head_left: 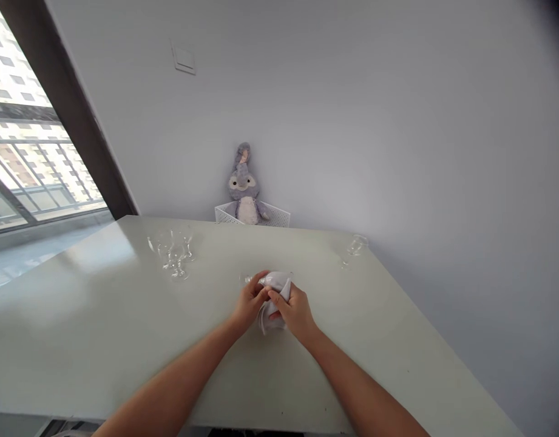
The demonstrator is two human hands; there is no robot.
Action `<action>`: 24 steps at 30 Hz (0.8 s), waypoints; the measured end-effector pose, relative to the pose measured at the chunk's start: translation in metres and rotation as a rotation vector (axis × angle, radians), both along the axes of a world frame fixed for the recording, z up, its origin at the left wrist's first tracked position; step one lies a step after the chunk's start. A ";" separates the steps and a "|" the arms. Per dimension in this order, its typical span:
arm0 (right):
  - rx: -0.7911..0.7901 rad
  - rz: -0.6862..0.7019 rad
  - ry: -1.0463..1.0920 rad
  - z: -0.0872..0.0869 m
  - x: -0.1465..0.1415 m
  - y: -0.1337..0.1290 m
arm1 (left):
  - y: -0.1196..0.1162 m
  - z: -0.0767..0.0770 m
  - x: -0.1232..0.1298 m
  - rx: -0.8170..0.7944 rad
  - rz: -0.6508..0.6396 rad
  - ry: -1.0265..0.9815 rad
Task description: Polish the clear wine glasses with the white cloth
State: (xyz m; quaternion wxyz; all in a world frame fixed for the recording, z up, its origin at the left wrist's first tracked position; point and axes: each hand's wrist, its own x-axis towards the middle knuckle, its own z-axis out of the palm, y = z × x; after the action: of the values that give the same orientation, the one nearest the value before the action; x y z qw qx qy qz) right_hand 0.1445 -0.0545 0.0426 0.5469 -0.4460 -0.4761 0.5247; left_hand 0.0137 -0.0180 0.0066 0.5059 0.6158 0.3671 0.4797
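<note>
Above the middle of the table, my left hand point(254, 299) is closed around the stem of a clear stemmed glass point(247, 279), whose foot points left. A white cloth point(279, 281) covers most of the glass's bowl and hangs down below my hands. My right hand point(297, 308) is closed on that cloth, pressing it against the bowl from the right. The thumbs of both hands nearly meet in front of the glass. Much of the bowl is hidden by the cloth and fingers.
Several clear stemmed glasses point(175, 255) stand grouped at the table's left. Another glass point(354, 246) lies on its side near the right edge. Behind the pale table point(192, 346), a plush toy point(246, 188) sits in a white basket point(279, 217) against the wall.
</note>
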 end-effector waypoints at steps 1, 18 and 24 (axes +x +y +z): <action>0.000 -0.004 -0.032 0.000 0.001 0.001 | 0.001 0.000 -0.001 -0.018 -0.020 0.012; -0.003 -0.037 -0.185 -0.017 0.002 0.008 | 0.013 0.017 -0.020 0.293 0.207 0.582; -0.123 0.139 0.121 -0.003 0.033 0.023 | 0.019 0.022 -0.033 0.754 0.169 0.946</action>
State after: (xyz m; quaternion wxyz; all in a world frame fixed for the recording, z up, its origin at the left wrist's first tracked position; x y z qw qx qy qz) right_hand 0.1777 -0.0312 0.0400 0.5086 -0.4123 -0.4388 0.6155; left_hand -0.0197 0.0010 0.0287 -0.0046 0.8676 0.4043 0.2896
